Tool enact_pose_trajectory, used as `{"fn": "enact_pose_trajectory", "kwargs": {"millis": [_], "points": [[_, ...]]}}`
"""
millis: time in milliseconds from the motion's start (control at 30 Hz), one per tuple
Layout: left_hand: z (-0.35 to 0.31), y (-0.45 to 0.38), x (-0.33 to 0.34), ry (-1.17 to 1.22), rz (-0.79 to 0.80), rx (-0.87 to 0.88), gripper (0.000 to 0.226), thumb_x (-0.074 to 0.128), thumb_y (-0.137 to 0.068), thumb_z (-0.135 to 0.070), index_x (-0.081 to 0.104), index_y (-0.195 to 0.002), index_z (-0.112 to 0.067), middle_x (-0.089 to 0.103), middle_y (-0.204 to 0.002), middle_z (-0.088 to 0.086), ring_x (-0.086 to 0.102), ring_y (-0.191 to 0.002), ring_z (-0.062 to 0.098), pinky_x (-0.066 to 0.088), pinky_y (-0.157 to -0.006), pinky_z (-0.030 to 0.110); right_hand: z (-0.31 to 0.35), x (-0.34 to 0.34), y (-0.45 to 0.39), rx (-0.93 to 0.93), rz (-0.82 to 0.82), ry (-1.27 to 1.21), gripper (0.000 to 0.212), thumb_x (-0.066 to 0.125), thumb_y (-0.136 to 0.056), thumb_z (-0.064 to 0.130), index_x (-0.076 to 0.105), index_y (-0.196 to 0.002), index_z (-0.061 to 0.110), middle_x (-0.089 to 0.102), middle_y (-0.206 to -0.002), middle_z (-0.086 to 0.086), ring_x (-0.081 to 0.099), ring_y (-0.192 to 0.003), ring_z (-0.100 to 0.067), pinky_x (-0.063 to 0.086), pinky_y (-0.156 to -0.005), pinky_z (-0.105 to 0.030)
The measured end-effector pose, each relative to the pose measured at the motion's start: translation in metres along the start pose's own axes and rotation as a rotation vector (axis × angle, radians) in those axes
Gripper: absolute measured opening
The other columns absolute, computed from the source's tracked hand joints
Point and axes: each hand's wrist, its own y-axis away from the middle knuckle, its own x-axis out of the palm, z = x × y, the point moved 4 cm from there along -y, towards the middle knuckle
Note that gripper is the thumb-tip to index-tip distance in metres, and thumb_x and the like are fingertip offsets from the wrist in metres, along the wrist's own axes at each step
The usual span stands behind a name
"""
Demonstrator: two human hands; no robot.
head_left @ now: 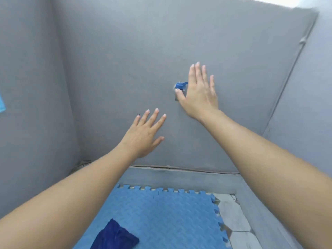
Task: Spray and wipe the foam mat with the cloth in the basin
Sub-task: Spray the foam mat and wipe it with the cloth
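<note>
A blue foam mat (161, 212) with jigsaw edges lies flat in a grey basin at the bottom of the view. A dark blue cloth (115, 236) lies crumpled on the mat's near left part. My left hand (145, 133) is raised in front of the grey wall, fingers spread, holding nothing. My right hand (199, 92) is higher up with fingers extended, its thumb tip touching a small blue tap (180, 86) fixed to the wall. The hand covers the tap's right side. No spray bottle is in view.
Grey walls (125, 60) enclose the basin on the left, back and right. The basin's grey rim (179, 175) runs along the back. Pale tiled floor (233, 221) shows to the right of the mat. A light blue patch (2, 105) sits at the left edge.
</note>
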Motion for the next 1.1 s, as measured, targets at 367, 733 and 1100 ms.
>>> {"fn": "enact_pose_trajectory", "kwargs": {"millis": [367, 733, 1100], "points": [[0.006, 0.006, 0.019, -0.056, 0.121, 0.018, 0.069, 0.02, -0.098, -0.055, -0.009, -0.152, -0.023, -0.01, -0.161, 0.003, -0.007, -0.148, 0.025, 0.002, -0.118, 0.046, -0.027, 0.025, -0.031, 0.205, 0.354, 0.208, 0.081, 0.053, -0.086, 0.047, 0.024, -0.149, 0.005, 0.033, -0.152, -0.01, 0.028, -0.143, -0.032, -0.001, -0.12, -0.052], [0.027, 0.032, 0.058, 0.006, 0.24, -0.134, 0.071, 0.01, -0.095, -0.059, -0.013, -0.151, -0.022, -0.014, -0.16, 0.003, -0.009, -0.147, 0.024, 0.001, -0.119, 0.046, -0.004, 0.021, -0.016, 0.241, 0.369, 0.501, 0.097, 0.052, -0.086, 0.049, 0.006, -0.152, -0.004, 0.015, -0.16, -0.019, 0.002, -0.151, -0.032, -0.003, -0.123, -0.043], [0.026, 0.041, 0.068, 0.024, 0.238, -0.126, 0.072, 0.009, -0.095, -0.06, -0.014, -0.151, -0.021, -0.014, -0.16, 0.003, -0.009, -0.147, 0.023, 0.0, -0.119, 0.046, -0.003, 0.022, -0.011, 0.236, 0.353, 0.489, 0.097, 0.052, -0.086, 0.048, 0.004, -0.151, -0.006, 0.013, -0.159, -0.021, -0.001, -0.151, -0.034, -0.001, -0.123, -0.044]]}}
